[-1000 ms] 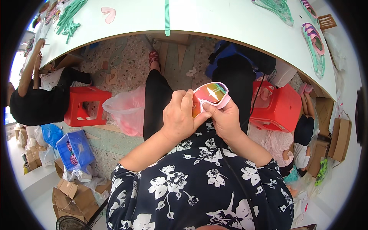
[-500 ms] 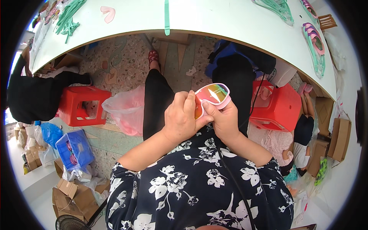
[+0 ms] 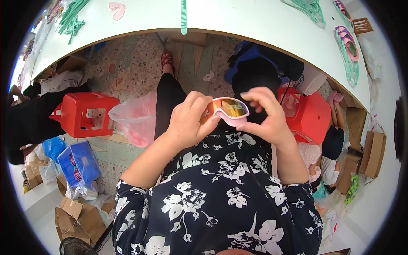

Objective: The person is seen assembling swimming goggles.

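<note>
Above my lap is a pair of goggles [image 3: 231,109] with a pink frame and a mirrored orange-yellow lens, tilted slightly. My left hand [image 3: 190,117] grips its left end, thumb at the lower front and fingers over the top. At the other end my right hand [image 3: 268,114] is spread, fingers curved above and apart from the frame. Its thumb lies by the lower right edge; whether it touches cannot be made out. The left part of the goggles is hidden behind my left fingers.
A white table [image 3: 140,17] curves ahead, bearing a green strap [image 3: 183,17], a pink pad [image 3: 117,10], green straps in a bundle [image 3: 73,21] and strapped goggles [image 3: 349,46]. Red stools [image 3: 85,112] stand both sides; a pink plastic bag [image 3: 136,119] and blue crate [image 3: 80,163] lie left.
My right hand has loosened from the goggles and spread outward to the right. The goggles have turned more level and dropped slightly, staying in my left hand.
</note>
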Demonstrator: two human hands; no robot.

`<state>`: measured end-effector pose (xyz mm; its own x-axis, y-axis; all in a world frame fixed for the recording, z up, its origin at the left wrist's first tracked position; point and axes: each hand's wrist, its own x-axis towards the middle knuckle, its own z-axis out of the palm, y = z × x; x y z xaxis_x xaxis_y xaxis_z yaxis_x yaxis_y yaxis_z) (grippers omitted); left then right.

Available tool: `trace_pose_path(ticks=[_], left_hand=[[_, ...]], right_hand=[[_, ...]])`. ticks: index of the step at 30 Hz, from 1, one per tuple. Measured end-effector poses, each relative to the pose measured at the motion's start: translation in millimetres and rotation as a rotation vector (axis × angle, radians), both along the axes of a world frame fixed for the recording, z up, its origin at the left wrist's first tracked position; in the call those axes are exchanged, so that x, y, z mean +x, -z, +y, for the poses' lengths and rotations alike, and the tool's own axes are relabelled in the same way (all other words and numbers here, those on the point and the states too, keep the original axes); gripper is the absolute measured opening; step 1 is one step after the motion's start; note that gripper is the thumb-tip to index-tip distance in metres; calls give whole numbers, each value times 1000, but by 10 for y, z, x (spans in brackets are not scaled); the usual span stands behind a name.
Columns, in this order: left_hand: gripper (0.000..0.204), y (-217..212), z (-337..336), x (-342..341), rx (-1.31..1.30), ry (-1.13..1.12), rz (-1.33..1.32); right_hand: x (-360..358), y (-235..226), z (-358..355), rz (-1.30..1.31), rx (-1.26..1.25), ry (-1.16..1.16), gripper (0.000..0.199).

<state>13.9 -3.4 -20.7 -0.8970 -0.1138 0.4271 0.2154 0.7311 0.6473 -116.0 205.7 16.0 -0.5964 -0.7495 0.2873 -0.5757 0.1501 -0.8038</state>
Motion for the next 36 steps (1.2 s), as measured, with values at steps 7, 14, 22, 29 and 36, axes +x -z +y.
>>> trace_pose_path(ticks=[7,14,22,29,36], left_hand=[[41,-60,17,48,-70,51,-8],[43,-40,17,78,-110,27,6],[25,-66,-34,39,87,-7,-45],[18,143,213,-16,268,-216,39],[14,215,272,-1,383,-302,-29]], right_hand=[[-81,113,-174,-153,42,-262,55],[260,459,-341,-100,-193,-42,36],[192,370,-388,158,-129,-64,47],[247,414,-375,219,-91,-1,48],[250,342,-364,116,-19,-74,43]])
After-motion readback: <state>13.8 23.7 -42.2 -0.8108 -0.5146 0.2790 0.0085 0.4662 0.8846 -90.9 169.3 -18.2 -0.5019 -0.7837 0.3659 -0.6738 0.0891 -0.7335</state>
